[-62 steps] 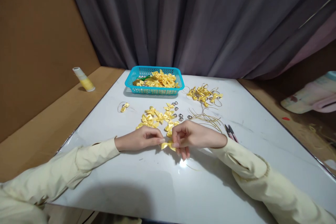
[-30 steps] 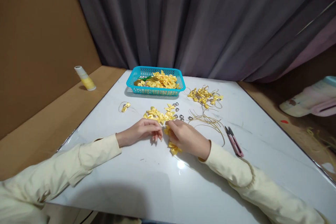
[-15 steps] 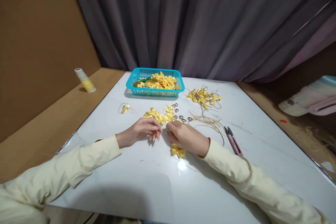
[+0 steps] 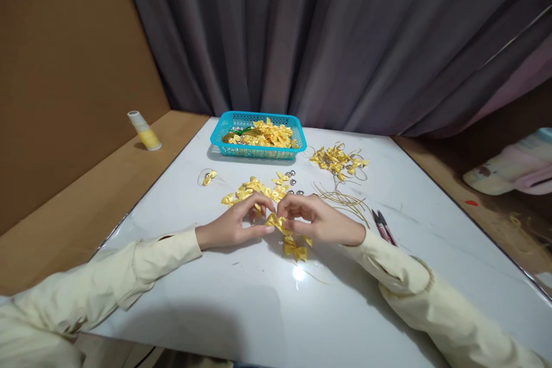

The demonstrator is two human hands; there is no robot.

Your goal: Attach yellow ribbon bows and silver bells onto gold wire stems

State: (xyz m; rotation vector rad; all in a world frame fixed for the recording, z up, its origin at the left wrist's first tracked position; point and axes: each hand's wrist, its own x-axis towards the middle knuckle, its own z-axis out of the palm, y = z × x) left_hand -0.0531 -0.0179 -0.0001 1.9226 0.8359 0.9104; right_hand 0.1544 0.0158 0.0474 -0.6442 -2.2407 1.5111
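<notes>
A small yellow bow is pinched between my left hand and my right hand, which face each other over the middle of the white table. Just below my right fingers lie more yellow bows, with a thin cord trailing from them. Behind my hands is a loose pile of yellow bows. Small silver beads lie beside that pile, some partly hidden by my right hand.
A blue basket of yellow bows stands at the back. Corded bows lie to its right, near loose cords and pink-handled snips. One corded bow lies left. A thread spool stands on the left ledge.
My hands have come together, and a yellow bow now shows between their fingertips. My left fingers have closed on it. A bow now shows at the left end of the pile.
</notes>
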